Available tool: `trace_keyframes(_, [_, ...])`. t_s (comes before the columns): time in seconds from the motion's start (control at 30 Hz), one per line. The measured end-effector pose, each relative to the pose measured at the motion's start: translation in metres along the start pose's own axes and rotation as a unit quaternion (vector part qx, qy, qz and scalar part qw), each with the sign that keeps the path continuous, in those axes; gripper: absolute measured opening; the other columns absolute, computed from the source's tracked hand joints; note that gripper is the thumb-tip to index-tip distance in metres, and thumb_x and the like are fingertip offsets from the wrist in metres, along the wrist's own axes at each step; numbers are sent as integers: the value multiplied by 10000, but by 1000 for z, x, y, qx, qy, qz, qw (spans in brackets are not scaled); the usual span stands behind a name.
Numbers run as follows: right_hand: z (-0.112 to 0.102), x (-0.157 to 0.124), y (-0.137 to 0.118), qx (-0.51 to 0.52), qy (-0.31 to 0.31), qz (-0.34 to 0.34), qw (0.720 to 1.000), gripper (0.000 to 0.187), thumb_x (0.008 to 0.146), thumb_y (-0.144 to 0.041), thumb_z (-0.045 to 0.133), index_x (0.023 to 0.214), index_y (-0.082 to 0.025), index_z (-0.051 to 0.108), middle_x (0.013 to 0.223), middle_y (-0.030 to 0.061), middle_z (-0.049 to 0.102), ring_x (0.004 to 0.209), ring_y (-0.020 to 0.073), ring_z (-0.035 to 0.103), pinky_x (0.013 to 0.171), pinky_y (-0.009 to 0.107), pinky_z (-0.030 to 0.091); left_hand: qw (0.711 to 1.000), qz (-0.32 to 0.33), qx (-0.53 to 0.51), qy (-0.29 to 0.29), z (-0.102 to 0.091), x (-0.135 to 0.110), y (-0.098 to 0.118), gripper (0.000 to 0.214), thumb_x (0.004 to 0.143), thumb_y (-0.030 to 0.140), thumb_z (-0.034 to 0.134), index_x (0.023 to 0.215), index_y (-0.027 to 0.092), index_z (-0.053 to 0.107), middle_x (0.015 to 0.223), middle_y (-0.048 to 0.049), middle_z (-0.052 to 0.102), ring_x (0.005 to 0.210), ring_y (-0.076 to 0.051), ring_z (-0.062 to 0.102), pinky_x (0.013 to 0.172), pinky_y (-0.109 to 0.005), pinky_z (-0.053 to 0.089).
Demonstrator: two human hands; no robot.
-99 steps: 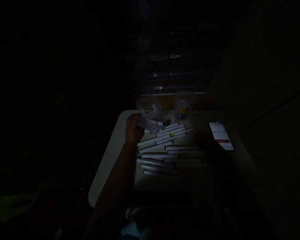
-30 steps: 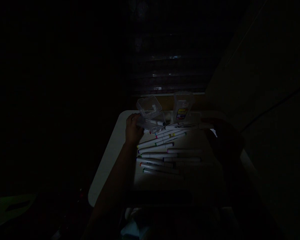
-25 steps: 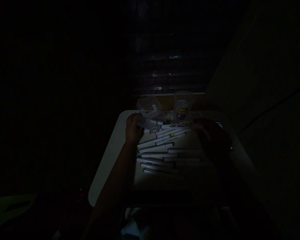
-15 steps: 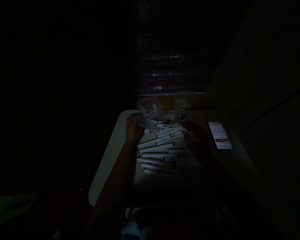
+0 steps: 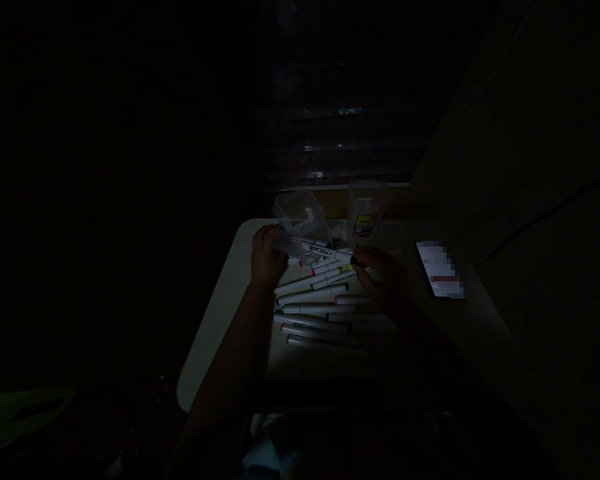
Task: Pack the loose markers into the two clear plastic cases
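Note:
The scene is very dark. My left hand [image 5: 266,259] grips the side of a clear plastic case [image 5: 300,230] tipped on the small white table [image 5: 215,320]. My right hand [image 5: 380,277] is closed on a white marker [image 5: 330,252], whose far end reaches into the case's mouth. Several white markers [image 5: 315,313] with coloured bands lie loose on the table between my two hands and nearer to me.
A second clear container [image 5: 366,213] with a coloured label stands upright at the table's back edge. A lit phone [image 5: 439,269] lies flat at the right side of the table. Dark window blinds rise behind the table.
My right hand came from the phone's side leftward with a marker and brought its end into the tipped case. The left hand stayed on the case.

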State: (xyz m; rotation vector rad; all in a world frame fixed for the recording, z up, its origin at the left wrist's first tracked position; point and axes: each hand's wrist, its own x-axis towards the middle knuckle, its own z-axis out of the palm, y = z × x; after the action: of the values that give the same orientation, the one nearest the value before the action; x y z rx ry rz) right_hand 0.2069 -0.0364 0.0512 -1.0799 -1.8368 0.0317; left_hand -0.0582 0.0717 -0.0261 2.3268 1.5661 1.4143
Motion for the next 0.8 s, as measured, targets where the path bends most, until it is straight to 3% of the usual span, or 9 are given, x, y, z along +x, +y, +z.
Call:
trace_keyframes(0.13, [1,0,1,-6,5,-14,1000,140,876,-197,518,900,-218,654,906,43,731,869,155,694,790,306,583,1000,8,3,-3,1,-1,-2,502,834,386,547,1295,196,490,1320,-147,480,1267,-286,423,1083,-465,380])
trace_keyframes(0.33, [-1,-2,4,1,-22,27,999,178,868,-216,494,884,-226,671,922,46,726,893,170,686,822,346,576,1000,4,-1,4,1,-1,-3,513,826,386,556,1301,207,486,1311,-136,488,1260,-283,431,1081,-462,385])
trace_keyframes(0.67, [-7,0,3,-5,-4,1,1000,153,861,-166,507,852,-212,653,872,42,724,841,148,687,770,286,565,1000,12,-1,6,2,-1,-4,536,808,379,586,1303,197,487,1317,-147,481,1262,-294,428,1081,-468,378])
trace_keyframes(0.8, [-10,-1,17,-24,-15,50,998,160,863,-230,510,865,-219,670,906,50,725,862,168,686,785,321,564,1000,20,2,8,2,-2,-6,550,810,387,584,1313,192,479,1310,-152,487,1255,-294,433,1067,-467,390])
